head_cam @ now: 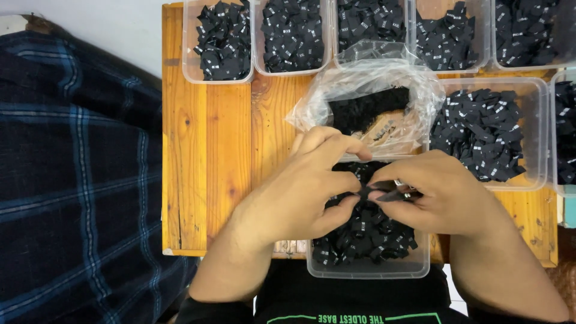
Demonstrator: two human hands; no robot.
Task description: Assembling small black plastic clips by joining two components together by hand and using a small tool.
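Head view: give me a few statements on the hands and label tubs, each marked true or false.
1. Both hands, left hand and right hand, pinch a small black label. True.
2. The hands work over a clear tub of black labels. True.
3. The table is bare metal. False: it is orange-brown wood.
4. The plastic bag lies nearer the person than that tub. False: it lies beyond it.

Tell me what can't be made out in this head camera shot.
- Small black fabric label: mostly hidden between the left hand and the right hand.
- Clear plastic tub under the hands: contents partly covered.
- Crumpled clear plastic bag: contents blurred by glare.
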